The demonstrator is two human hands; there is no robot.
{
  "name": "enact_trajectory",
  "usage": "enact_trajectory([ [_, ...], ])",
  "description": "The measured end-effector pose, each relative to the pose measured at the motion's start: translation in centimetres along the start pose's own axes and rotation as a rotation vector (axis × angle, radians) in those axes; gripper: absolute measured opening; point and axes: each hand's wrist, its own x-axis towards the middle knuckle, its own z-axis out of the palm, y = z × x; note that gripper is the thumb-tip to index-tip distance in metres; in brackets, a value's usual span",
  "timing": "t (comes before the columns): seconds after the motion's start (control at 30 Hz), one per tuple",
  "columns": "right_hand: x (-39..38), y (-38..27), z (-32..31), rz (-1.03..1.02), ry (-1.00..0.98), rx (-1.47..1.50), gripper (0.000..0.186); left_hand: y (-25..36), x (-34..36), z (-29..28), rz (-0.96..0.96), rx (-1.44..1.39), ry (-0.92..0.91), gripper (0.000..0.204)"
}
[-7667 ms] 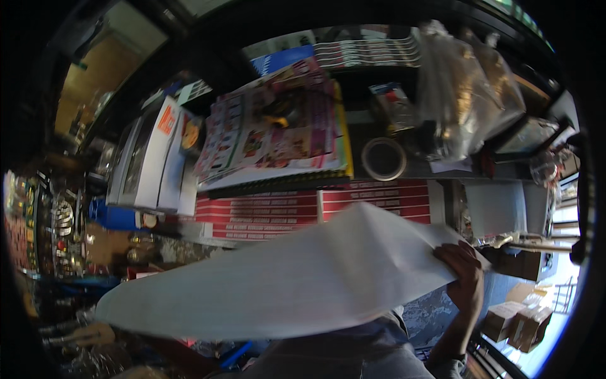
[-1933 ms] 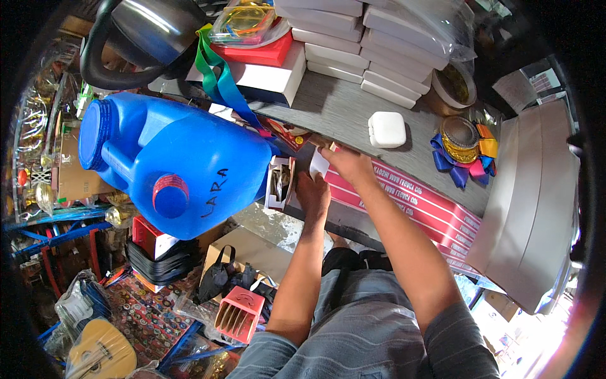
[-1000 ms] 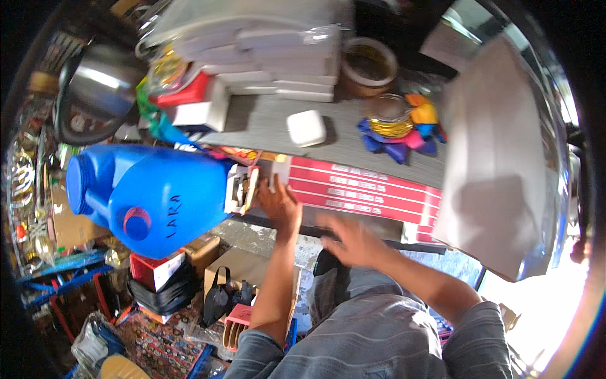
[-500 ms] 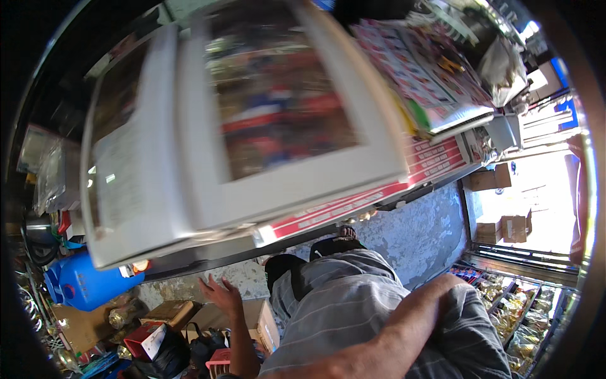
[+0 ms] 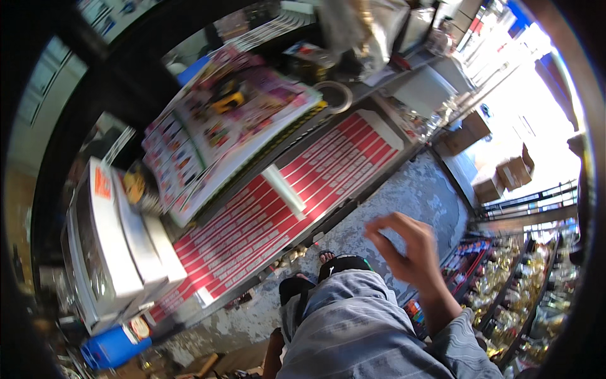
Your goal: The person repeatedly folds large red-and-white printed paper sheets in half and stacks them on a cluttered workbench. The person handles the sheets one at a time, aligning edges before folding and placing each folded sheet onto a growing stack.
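My right hand (image 5: 407, 249) is raised over the floor, to the right of the counter. Its fingers curl loosely with a gap before the thumb, and nothing shows between them; motion blurs it a little. My left arm (image 5: 274, 354) hangs low beside my body, its fingers not made out. Nearest my right hand on the counter lies a white strip (image 5: 284, 192), across a red-and-white striped sheet (image 5: 246, 218). White boxes (image 5: 136, 252) with clear windows stand at the counter's left end. Behind the sheet rests a stack of colourful printed sheets (image 5: 233, 132), with a yellow-and-black tool (image 5: 228, 100) on top.
A roll of tape (image 5: 334, 98) sits beside the stack. Under the counter's left end is a blue container (image 5: 117, 346). Racks of bagged goods (image 5: 511, 284) fill the right side. Cardboard boxes (image 5: 514, 170) stand by the bright doorway.
The white windowed boxes, large in front of me before, now stand smaller at the left. My view has shifted, and my right hand has come up. My left hand has dropped beside my body.
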Motion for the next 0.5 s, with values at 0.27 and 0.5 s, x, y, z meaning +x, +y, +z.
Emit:
enact_trajectory([
  [0.27, -4.9, 22.9, 7.4, 0.586, 0.007, -0.037, 0.014, 4.0, 2.6, -3.0, -0.192, -0.217, 0.203, 0.030],
  [0.5, 6.2, 34.4, 2.4, 0.361, 0.233, -0.303, 0.028, 10.6, 4.9, -2.3, 0.078, 0.225, 0.333, 0.036],
])
